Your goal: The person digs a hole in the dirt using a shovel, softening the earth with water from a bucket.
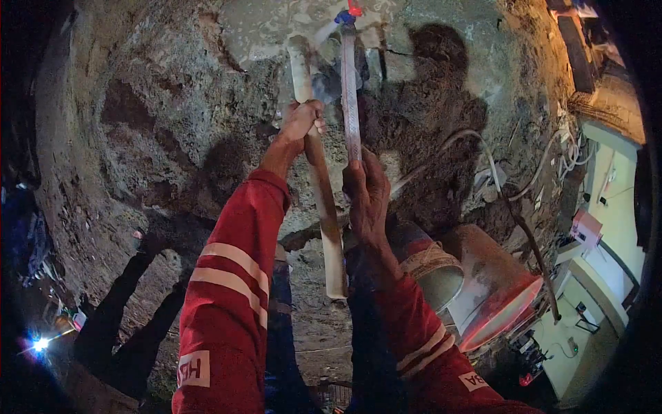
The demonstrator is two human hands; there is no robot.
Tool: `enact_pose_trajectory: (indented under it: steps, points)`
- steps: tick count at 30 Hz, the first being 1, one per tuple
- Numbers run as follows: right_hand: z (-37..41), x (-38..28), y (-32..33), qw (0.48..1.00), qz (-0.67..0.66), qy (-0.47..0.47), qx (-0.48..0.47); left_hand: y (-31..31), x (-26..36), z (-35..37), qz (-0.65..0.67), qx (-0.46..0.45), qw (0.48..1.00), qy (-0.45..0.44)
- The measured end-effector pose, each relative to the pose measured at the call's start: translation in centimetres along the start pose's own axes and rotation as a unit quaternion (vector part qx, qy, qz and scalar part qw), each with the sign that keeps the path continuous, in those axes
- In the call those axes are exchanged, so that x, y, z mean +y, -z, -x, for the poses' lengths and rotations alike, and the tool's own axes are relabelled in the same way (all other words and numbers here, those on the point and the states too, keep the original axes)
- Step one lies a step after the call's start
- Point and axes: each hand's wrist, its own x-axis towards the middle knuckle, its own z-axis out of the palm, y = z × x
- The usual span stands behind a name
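My left hand [303,119] is wrapped round a long, pale wooden handle [324,200], which runs from the wet ground at the top down towards my legs. My right hand [367,190] grips a clear braided hose [350,96] just to the right of the handle. At the hose's far end is a blue fitting [345,17] with a red part [354,7]. A whitish streak, looking like water, leaves the fitting towards the handle's upper end.
Two buckets [436,276] [493,286] lie tilted beside my right forearm, the larger with a red rim. A pale hose [476,134] loops across the rough ground [172,117]. Dark-trousered legs [131,317] stand at left, near a bright lamp [41,343].
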Motion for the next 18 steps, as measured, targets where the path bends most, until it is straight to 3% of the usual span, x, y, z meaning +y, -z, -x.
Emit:
enact_pose_trajectory:
  steps: [1,5,8,10,11,13,14,16,18]
  points:
    - [0.1,0.0,0.0,0.999,0.033,0.014,0.007,-1.3,0.4,0.6,-0.100,0.076,0.992,-0.012]
    - [0.3,0.3,0.3,0.999,0.027,-0.021,-0.009,-1.0,0.9,-0.3,-0.148,0.071,0.986,-0.028]
    - [0.1,-0.1,0.2,0.999,-0.003,-0.037,-0.012,-0.9,1.2,-0.8,-0.237,0.139,0.961,-0.025]
    - [-0.1,0.3,-0.2,0.999,-0.044,-0.014,0.009,1.5,1.2,-2.2,-0.224,-0.031,0.973,-0.048]
    - [-0.1,0.1,-0.3,0.999,-0.044,-0.014,0.009,0.8,1.4,-2.0,-0.224,-0.031,0.973,-0.048]
    - [0.0,-0.3,-0.3,0.999,-0.036,-0.012,0.014,-0.5,1.5,-1.6,-0.235,0.063,0.969,-0.046]
    - [-0.1,-0.4,-0.3,0.999,-0.036,-0.011,0.014,-0.8,1.7,-1.9,-0.235,0.063,0.969,-0.047]
    - [-0.2,-0.6,-0.2,0.999,-0.039,0.001,0.007,-1.5,2.0,-2.6,-0.354,0.124,0.927,-0.021]
    - [-0.5,-0.5,-0.1,0.999,-0.048,-0.006,0.006,-2.6,2.2,-1.7,-0.328,0.130,0.935,-0.031]
